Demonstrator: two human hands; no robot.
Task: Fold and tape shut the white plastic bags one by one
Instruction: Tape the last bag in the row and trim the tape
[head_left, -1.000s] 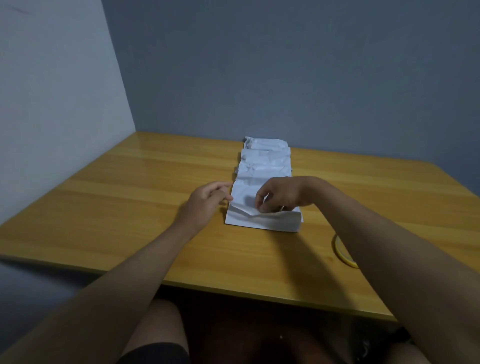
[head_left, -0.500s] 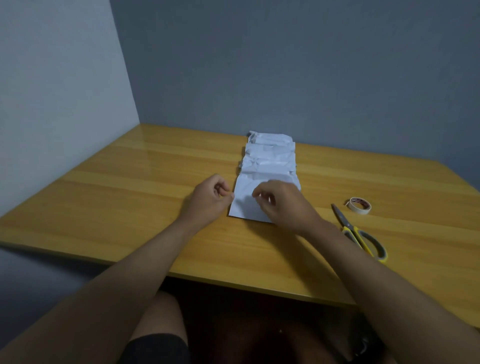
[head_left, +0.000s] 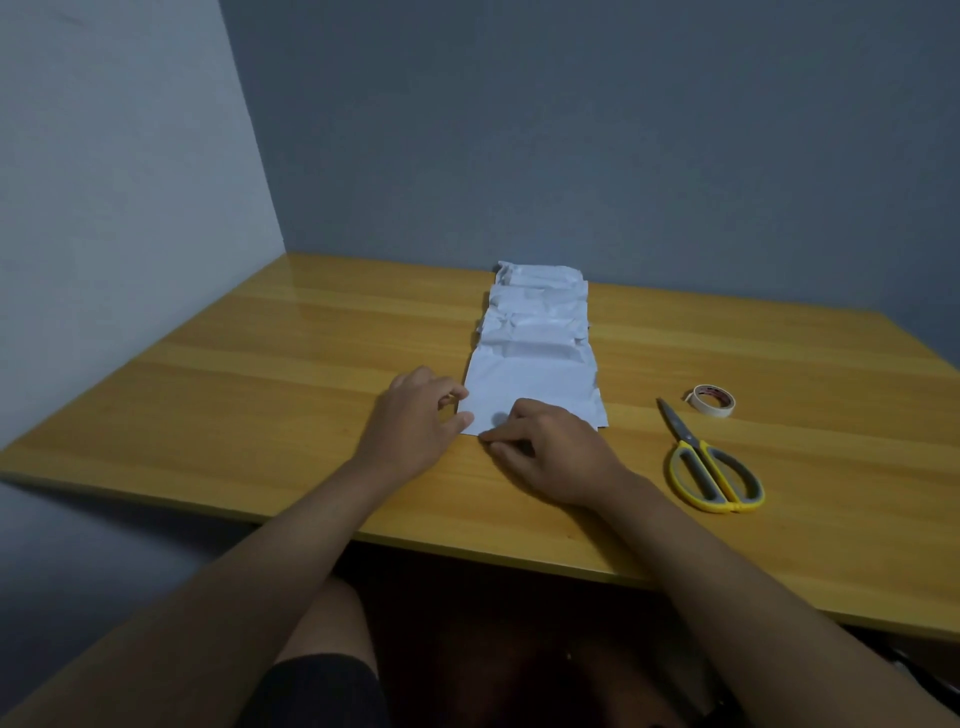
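While flat near bench (head_left: 260, 415) near edge: front white bag (head_left: 530, 387), near corner, left hand (head_left: 415, 426) and right hand (head_left: 550, 452) fingers pinching.

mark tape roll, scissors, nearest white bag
tape roll (head_left: 711, 401), head view, on its outer band.
scissors (head_left: 709, 465), head view, near the pivot above the yellow handles.
nearest white bag (head_left: 535, 387), head view, flat middle.

A wooden table (head_left: 260, 395) stands in a corner between a pale wall (head_left: 114, 208) and a grey wall (head_left: 623, 156), its far-left corner against both.
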